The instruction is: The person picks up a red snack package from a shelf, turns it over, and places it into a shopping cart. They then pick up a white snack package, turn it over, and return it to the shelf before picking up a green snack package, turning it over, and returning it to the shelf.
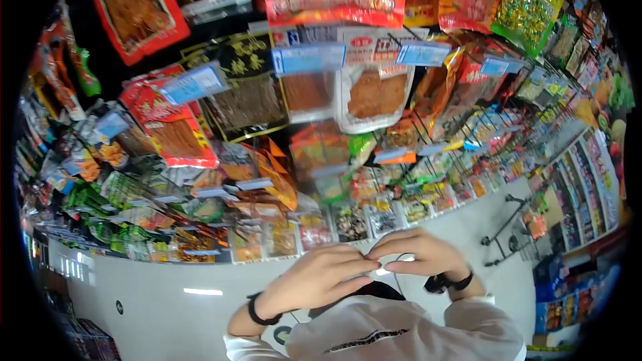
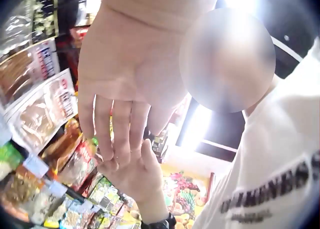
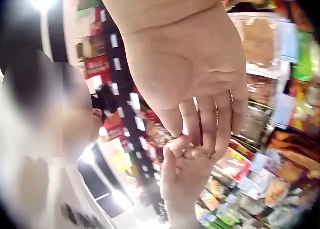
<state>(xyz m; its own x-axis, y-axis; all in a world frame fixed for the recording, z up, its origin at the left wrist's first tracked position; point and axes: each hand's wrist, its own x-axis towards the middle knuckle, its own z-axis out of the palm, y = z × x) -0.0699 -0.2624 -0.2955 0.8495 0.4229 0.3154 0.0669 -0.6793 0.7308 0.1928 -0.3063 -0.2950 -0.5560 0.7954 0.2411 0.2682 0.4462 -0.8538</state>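
In the head view my left hand (image 1: 319,275) and right hand (image 1: 422,253) meet at the fingertips in front of the white shirt (image 1: 374,334), with nothing visible held. The fingers are extended and slightly bent. Seen from the left wrist, the left palm (image 2: 130,63) is large and near, its fingertips touching the right hand (image 2: 134,174). The right wrist view shows the right palm (image 3: 185,63) with its fingers over those of the left hand (image 3: 187,176). A dark band (image 1: 265,313) circles the left wrist, and a dark watch (image 1: 438,284) is on the right.
Hanging snack packets (image 1: 372,97) with blue price tags (image 1: 309,59) fill the racks ahead. Below them stand low bins of packets (image 1: 279,239). A wheeled metal cart (image 1: 511,241) is at the right on the pale floor (image 1: 160,294), near a poster panel (image 1: 582,190).
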